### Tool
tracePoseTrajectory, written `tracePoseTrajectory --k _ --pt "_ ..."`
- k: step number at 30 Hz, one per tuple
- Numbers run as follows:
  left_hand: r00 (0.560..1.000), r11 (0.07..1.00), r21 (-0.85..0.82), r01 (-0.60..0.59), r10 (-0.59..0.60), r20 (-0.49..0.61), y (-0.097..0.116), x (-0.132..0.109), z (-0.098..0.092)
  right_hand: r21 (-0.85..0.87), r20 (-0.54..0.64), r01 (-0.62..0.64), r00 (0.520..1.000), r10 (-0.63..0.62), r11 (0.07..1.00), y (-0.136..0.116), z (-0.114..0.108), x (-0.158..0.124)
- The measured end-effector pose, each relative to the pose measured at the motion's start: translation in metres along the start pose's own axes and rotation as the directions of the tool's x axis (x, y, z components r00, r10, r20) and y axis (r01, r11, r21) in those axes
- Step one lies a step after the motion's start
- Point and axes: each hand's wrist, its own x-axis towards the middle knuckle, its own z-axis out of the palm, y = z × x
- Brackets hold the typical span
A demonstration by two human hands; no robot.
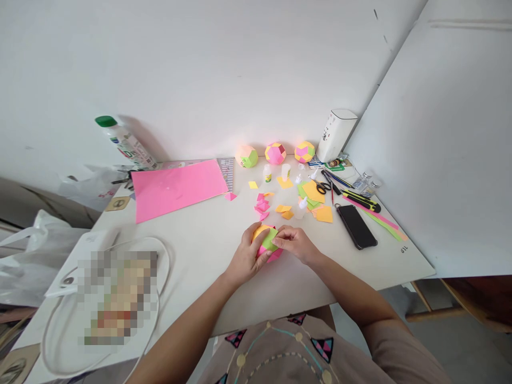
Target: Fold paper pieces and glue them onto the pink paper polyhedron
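Observation:
Both hands hold one partly built paper ball (pixel 267 241) of orange, green and pink pieces just above the white table (pixel 208 245), near its front edge. My left hand (pixel 247 257) cups the ball from the left with curled fingers. My right hand (pixel 295 244) pinches a green piece on the ball's top right side. Loose folded pink and orange paper pieces (pixel 264 205) lie just beyond the hands.
Three finished paper balls (pixel 276 153) stand by the wall. A pink sheet (pixel 178 188) and a bottle (pixel 126 143) lie at the left. At the right are glue bottles (pixel 301 208), scissors (pixel 324 185), a cutter (pixel 362 201), a black phone (pixel 356 226) and a white box (pixel 335 135).

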Motion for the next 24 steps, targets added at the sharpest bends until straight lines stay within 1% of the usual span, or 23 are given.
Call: tracePoseTrajectory --k 9,13,16,19,21,24 --pt "1.0 1.0 -0.009 0.001 -0.001 -0.001 -0.0005 -0.0001 0.0002 0.007 0.001 0.0 1.0 0.0 1.0 0.0004 0.0004 0.0003" --pt "1.0 0.996 -0.09 0.03 -0.03 -0.002 -0.0005 -0.0005 0.0019 -0.021 -0.001 0.036 0.999 -0.036 0.999 -0.0006 0.0005 -0.0006" --pt "0.997 0.984 -0.161 0.072 -0.077 -0.027 -0.0004 -0.001 0.0043 -0.05 -0.032 0.089 0.995 -0.091 0.995 -0.0004 0.0005 -0.0008" --pt "0.988 0.968 -0.203 0.146 -0.154 -0.026 0.0003 -0.0013 0.0052 0.006 -0.068 0.096 0.993 -0.096 0.995 0.0003 -0.0005 -0.0001" --pt "0.98 0.962 -0.196 0.192 -0.199 -0.016 0.0011 -0.001 0.004 0.031 -0.102 0.094 0.991 -0.09 0.995 0.0006 -0.0022 0.0009" --pt "0.968 0.96 -0.139 0.243 -0.25 -0.032 0.0025 -0.0004 0.0004 -0.004 -0.15 0.095 0.984 -0.094 0.996 0.0011 -0.0052 0.0027"
